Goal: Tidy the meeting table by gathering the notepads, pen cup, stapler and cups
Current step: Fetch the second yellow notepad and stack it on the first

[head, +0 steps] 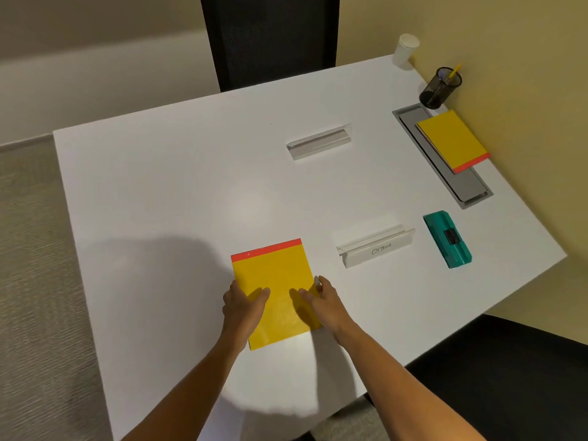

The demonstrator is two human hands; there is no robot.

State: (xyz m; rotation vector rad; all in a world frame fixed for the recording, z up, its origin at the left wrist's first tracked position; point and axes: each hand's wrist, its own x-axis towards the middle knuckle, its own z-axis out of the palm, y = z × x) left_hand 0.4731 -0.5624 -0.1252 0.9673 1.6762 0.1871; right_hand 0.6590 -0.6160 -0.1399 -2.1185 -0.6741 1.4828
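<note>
A yellow notepad (pixel 273 275) with a red top strip lies on the white table (pixel 165 192) in front of me. My left hand (pixel 243 308) grips its left edge and my right hand (pixel 321 300) grips its right edge, thumbs on top. A second yellow notepad (pixel 451 140) rests at the far right, partly on a grey cable hatch (pixel 471 186). The black mesh pen cup (pixel 440 89) with a yellow pen stands behind it. A white paper cup (pixel 405 50) sits at the far right corner. The teal stapler (pixel 447 238) lies near the right edge.
Two clear acrylic name holders lie on the table, one (pixel 319 141) at the centre back, one labelled "Ostrich" (pixel 375 246) left of the stapler. A black chair (pixel 270 39) stands behind the table; another dark seat (pixel 509 377) is at lower right. The wall runs along the right.
</note>
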